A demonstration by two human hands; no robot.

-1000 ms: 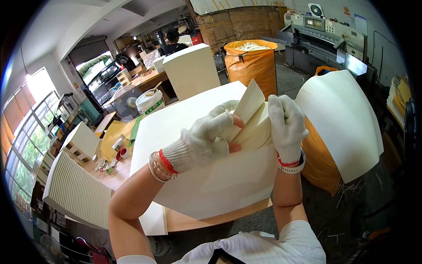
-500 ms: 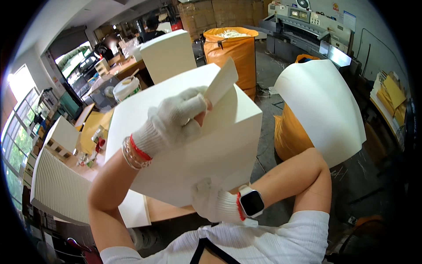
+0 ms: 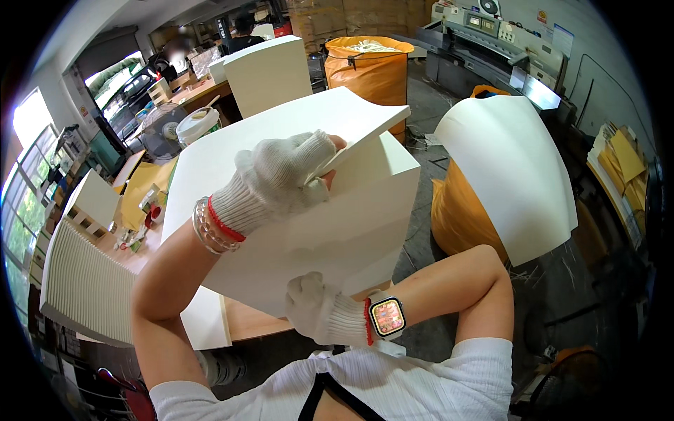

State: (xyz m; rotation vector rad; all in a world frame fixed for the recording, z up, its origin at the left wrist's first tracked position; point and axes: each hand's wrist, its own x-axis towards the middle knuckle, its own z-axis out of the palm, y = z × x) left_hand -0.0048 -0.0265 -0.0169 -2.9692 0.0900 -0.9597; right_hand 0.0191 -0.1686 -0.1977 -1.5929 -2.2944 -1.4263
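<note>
In front of me stands a tall stack of large white paper sheets [image 3: 351, 231]. My left hand [image 3: 281, 168], in a white knitted glove with bare fingertips, lies over the stack's top and grips the edge of several lifted sheets [image 3: 365, 125]. Those sheets bend upward, and their right corner stands off the rest of the pile. Low at the front face of the stack is my right hand [image 3: 314, 309], gloved as well, with its fingers curled in. Whether anything is inside that hand is hidden. A lit watch [image 3: 387, 316] sits on the right wrist.
At the left, a ridged white stack [image 3: 91, 288] stands by the wooden table [image 3: 256, 323]. Beyond are a white bucket [image 3: 198, 126], a fan [image 3: 161, 130] and another white stack [image 3: 270, 77]. Orange bags [image 3: 368, 77] stand ahead and right, one under a white sheet [image 3: 509, 161].
The lifted sheets have tipped over to the right, from steeply upright to a flatter bend. My left hand has turned with them. The right hand has shifted slightly left, and the watch has lit up.
</note>
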